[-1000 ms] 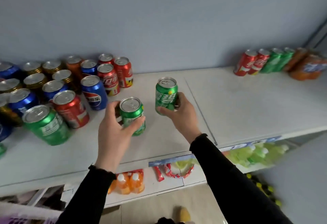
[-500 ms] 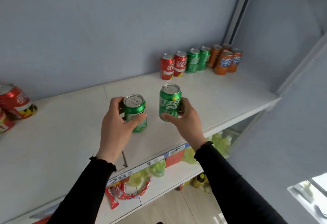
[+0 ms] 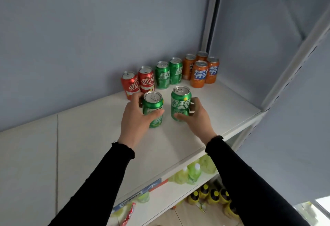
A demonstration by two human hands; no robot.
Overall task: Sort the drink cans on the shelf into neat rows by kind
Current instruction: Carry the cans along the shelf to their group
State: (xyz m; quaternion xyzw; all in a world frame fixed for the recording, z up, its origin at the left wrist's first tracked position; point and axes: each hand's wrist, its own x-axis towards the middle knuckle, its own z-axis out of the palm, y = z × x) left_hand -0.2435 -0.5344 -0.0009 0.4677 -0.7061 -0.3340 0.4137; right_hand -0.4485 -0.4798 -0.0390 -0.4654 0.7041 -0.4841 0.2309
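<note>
My left hand (image 3: 137, 118) grips a green can (image 3: 153, 108) and my right hand (image 3: 195, 116) grips a second green can (image 3: 180, 103), side by side over the white shelf (image 3: 89, 136). Just behind them, along the back wall, stand two red cans (image 3: 138, 82), two green cans (image 3: 168, 73) and several orange cans (image 3: 200, 70) grouped by colour. The left red can is partly hidden by my left fingers.
The shelf ends at a grey side panel and white upright (image 3: 264, 104) on the right. Below, a lower shelf (image 3: 160, 200) carries green bottles (image 3: 192, 172), and yellow-capped dark bottles (image 3: 210, 195) stand further down. A shelf seam (image 3: 57, 154) runs at left.
Both hands have carried the green cans rightward along the shelf, up to the sorted group at the right end. The mixed pile of cans at the left is out of view.
</note>
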